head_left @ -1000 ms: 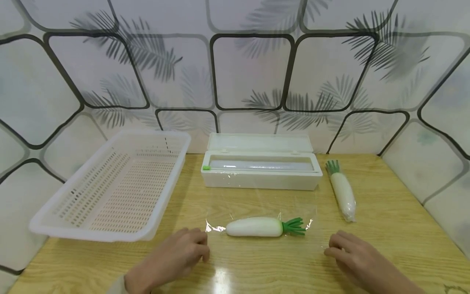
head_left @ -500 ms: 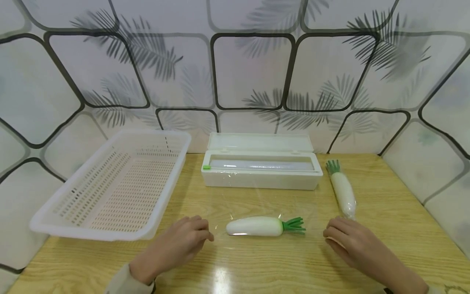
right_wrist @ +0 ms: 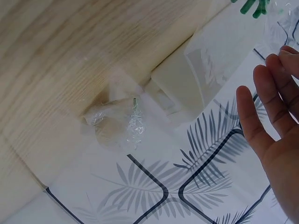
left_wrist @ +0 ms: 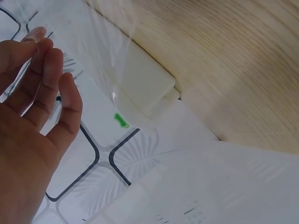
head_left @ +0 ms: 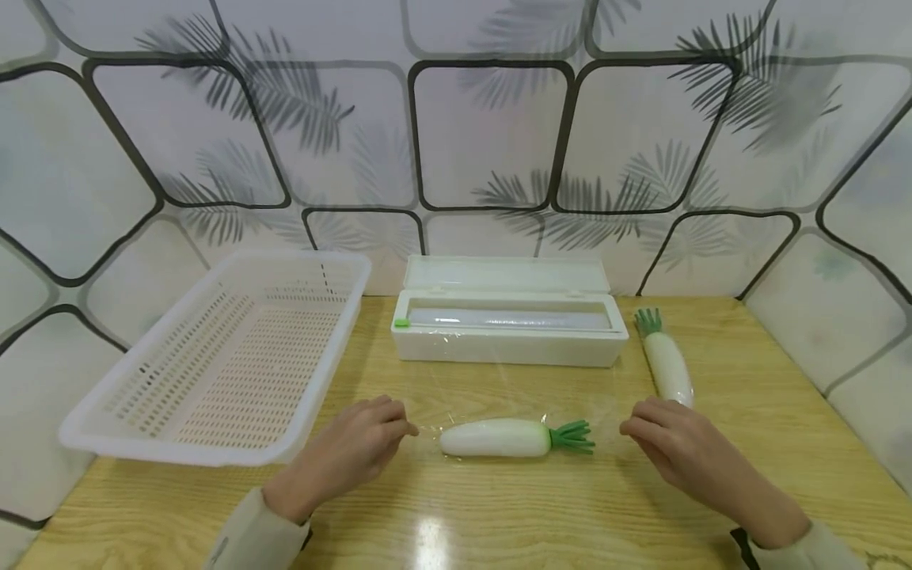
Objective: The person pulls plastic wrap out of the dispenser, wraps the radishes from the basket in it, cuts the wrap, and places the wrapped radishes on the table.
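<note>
A white radish with green stalks [head_left: 495,438] lies crosswise on the table in the head view. Clear cling film [head_left: 509,388] stretches from the white dispenser box [head_left: 509,348] to the radish. To the radish's left, my left hand [head_left: 356,443] pinches one corner of the film between thumb and fingertips. My right hand [head_left: 684,443] pinches the other corner, beyond the green stalks. Both wrist views show thumb against fingers with film hanging from them. Whether the film runs over or under the radish is hard to see.
The dispenser's lid [head_left: 506,275] stands up at the back, and a green slider [head_left: 402,323] sits at the box's left end. A film-wrapped radish [head_left: 668,364] lies behind my right hand. To the left stands a white perforated basket [head_left: 295,419]. Patterned walls enclose the table.
Both hands have moved away from me, toward the dispenser, carrying the film's near edge up to the radish. The right hand now covers the near end of the wrapped radish. The radishes stay put.
</note>
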`<state>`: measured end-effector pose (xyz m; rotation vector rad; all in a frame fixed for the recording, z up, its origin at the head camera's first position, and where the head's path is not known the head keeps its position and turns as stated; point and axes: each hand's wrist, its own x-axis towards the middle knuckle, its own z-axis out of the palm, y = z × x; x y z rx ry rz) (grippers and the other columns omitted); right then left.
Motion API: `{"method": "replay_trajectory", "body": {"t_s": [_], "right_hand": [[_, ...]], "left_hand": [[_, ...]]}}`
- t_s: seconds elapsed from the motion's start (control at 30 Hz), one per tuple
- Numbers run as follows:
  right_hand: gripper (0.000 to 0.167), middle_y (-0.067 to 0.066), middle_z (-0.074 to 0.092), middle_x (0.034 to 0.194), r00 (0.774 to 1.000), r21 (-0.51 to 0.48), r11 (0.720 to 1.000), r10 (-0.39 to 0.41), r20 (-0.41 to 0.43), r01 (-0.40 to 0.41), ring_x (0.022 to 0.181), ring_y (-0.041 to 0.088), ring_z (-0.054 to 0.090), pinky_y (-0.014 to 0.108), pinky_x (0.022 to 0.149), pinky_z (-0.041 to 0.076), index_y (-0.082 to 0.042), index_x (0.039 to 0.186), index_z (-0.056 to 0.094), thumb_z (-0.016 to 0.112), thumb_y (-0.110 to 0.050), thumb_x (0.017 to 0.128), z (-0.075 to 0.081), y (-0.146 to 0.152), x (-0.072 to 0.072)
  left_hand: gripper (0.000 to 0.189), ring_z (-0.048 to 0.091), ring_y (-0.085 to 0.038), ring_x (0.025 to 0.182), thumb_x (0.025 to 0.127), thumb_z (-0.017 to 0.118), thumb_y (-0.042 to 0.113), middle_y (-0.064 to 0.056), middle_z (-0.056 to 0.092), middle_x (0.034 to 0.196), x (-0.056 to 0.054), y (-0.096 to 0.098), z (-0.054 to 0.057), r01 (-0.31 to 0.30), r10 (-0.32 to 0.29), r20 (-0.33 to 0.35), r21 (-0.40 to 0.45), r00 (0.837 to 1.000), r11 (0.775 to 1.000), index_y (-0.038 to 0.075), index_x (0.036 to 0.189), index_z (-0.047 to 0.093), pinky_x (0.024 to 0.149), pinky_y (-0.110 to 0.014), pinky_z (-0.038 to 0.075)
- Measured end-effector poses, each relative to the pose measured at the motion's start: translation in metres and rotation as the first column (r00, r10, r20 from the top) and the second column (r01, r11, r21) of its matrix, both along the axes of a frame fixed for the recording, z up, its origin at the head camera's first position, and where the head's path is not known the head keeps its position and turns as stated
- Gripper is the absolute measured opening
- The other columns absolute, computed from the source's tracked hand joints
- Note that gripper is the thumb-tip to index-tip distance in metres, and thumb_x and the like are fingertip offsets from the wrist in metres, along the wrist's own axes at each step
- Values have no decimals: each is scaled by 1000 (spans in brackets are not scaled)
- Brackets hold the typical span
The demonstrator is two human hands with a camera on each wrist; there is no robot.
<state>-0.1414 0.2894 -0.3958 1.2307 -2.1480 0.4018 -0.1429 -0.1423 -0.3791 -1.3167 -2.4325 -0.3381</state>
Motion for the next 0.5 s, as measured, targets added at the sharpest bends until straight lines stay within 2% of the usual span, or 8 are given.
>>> {"method": "replay_trajectory", "body": {"t_s": [0.2,0.5], "right_hand": [[51,-3,64,85,999,17,999,-37,-8,37,74,15,62,26,64,51,-9,89,70,31,-33,112,5,1,-5],[51,-4,64,87,999,13,999,-36,-12,36,74,14,62,25,63,51,-8,89,70,32,-34,112,7,-1,-11]], "left_hand": [[26,57,-11,76,76,79,-11,1,63,85,-4,0,2,-4,5,-78,23,997,1000,5,97,77,65,-20,51],[24,59,-13,80,80,78,-10,0,64,87,-6,0,4,-24,25,-68,19,997,1000,4,99,77,69,-24,53]]}}
